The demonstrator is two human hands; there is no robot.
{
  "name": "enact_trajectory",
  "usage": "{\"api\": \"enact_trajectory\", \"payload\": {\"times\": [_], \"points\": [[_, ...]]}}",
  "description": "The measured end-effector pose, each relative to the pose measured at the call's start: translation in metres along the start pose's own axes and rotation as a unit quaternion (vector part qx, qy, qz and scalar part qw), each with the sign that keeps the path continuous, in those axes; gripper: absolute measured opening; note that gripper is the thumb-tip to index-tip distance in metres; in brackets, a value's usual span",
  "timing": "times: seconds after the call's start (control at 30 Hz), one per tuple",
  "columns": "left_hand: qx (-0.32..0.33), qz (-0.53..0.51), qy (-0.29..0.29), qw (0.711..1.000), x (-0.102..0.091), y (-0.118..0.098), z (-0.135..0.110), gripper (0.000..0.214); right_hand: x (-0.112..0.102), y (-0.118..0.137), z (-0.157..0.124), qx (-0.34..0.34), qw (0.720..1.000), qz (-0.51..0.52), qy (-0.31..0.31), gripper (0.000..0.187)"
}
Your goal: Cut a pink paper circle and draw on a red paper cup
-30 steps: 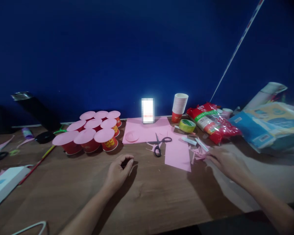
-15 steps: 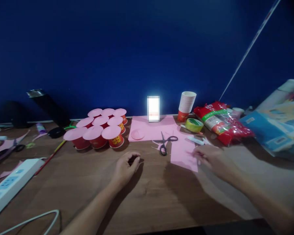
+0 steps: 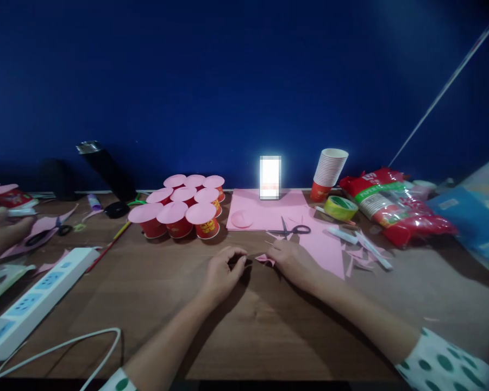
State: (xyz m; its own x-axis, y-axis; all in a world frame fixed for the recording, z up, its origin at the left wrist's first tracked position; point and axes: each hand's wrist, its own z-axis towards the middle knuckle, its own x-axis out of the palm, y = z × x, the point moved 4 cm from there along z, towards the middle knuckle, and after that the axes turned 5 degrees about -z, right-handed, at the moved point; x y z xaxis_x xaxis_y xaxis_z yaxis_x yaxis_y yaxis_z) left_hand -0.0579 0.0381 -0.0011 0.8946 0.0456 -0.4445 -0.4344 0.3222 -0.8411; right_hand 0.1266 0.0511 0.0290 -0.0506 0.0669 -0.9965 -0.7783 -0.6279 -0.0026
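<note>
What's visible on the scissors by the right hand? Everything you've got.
The scissors lie open near the front edge of the pink paper stack. Their slim dark blades, probably metal, spread apart: one points toward the wall, the other left. One black handle loop, plastic-looking, sits to the right over pink paper. The other loop is hidden behind the right hand; whether the hand touches the scissors can't be told.

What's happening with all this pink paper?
The person's right hand has its fingertips at a small pink paper scrap; whether it grips it is unclear. The left hand is curled nearby, nothing visible in it. Scissors lie open just beyond the right hand. Nine red paper cups topped with pink paper discs stand leftward.
</note>
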Motion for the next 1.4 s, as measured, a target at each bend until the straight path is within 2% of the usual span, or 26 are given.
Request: {"api": "enact_trajectory", "payload": {"times": [0.17,0.37,0.47,0.6,0.83,0.97,1.1,1.17,1.3,1.33,1.4], "points": [[-0.001,-0.002,0.001,1.0,0.0,-0.002,-0.001,0.015,0.008,0.008,-0.001,0.0,0.999,0.004,0.04,0.02],[-0.002,-0.001,0.001,1.0,0.001,-0.002,0.0,0.015,-0.001,0.005,-0.006,-0.009,0.995,0.078,0.054,0.027],[0.001,0.002,0.001,1.0,0.001,-0.002,0.0,0.014,-0.008,0.008,-0.003,-0.037,0.994,0.067,0.078,0.023],[0.01,0.004,-0.001,1.0,0.0,-0.002,0.0,0.013,-0.016,0.013,0.001,-0.027,0.995,0.066,0.071,0.035],[0.002,0.0,0.008,1.0,0.0,-0.002,0.0,0.012,-0.001,0.007,0.006,0.052,0.992,0.08,0.079,0.024],[-0.002,0.003,0.008,1.0,0.0,-0.002,-0.001,0.013,0.002,0.014,0.005,0.055,0.989,0.123,0.063,0.023],[-0.008,0.003,0.01,1.0,0.001,-0.001,-0.001,0.012,0.006,0.023,0.0,0.016,0.983,0.153,0.097,0.02],[-0.009,0.006,0.011,1.0,0.001,-0.001,-0.001,0.012,0.006,0.019,0.0,0.01,0.982,0.166,0.085,0.018],[-0.007,0.021,0.008,1.0,0.001,0.0,-0.001,0.013,0.003,0.004,0.005,0.076,0.984,0.161,0.007,0.018],[-0.005,0.02,0.006,1.0,0.001,-0.001,-0.001,0.013,0.003,0.004,0.005,0.081,0.984,0.157,0.005,0.018],[0.0,0.016,0.004,1.0,0.001,-0.001,-0.001,0.013,0.005,0.009,0.006,0.041,0.985,0.166,0.01,0.017]]}}
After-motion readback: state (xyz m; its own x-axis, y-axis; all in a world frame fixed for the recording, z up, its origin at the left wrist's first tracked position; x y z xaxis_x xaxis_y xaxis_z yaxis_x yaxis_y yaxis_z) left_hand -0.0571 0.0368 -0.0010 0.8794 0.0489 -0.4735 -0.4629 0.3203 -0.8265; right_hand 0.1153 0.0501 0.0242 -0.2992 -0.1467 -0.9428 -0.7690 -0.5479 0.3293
